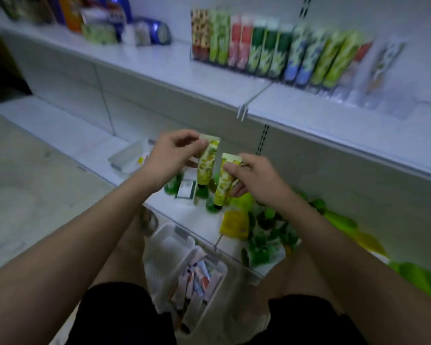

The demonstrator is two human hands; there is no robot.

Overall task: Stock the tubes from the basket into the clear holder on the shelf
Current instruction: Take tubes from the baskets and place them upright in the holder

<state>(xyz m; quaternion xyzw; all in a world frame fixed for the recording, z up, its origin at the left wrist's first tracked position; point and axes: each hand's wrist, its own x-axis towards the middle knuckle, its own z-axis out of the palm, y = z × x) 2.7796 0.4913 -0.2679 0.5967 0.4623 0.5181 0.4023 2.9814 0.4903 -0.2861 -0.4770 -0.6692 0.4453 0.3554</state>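
Observation:
My left hand (171, 155) pinches the top of a yellow-green tube (207, 165) that hangs cap down. My right hand (256, 179) grips a second yellow-green tube (223, 188), tilted, just right of the first. Both are held in front of the lower shelf. The white basket (182, 241) sits on the floor between my knees with several pinkish tubes (199, 277) inside. The clear holder (393, 105) stands on the upper shelf at the right, filled along most of its length with upright tubes (266, 48) in red, green, blue and lime; its right end shows clear empty slots.
The lower shelf (202, 220) carries green bottles (266, 235), a yellow packet (234, 224) and a clear tray (130, 155). Bottles and boxes (102, 21) crowd the upper shelf's left end. A price-tag clip (242, 111) juts from the upper shelf edge.

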